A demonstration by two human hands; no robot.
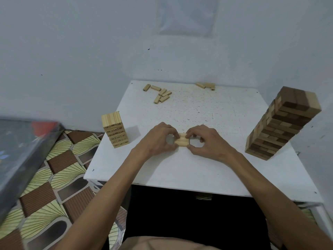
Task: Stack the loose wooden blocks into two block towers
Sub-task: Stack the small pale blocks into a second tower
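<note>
Three pale wooden blocks [182,140] lie side by side as one row in the middle of the white table [198,174]. My left hand [158,139] pinches the row's left end and my right hand [203,141] pinches its right end. A short tower of pale numbered blocks [115,129] stands at the table's left edge. A taller tower of mixed dark and light blocks [281,123] stands at the right edge. Several loose blocks [160,93] lie scattered at the back left, and a few more loose blocks [206,85] at the back by the wall.
The table stands in a corner against pale walls. A patterned floor mat [59,177] lies to the left, with a dark flat board [21,150] leaning over it. My dark lap is under the table's front edge.
</note>
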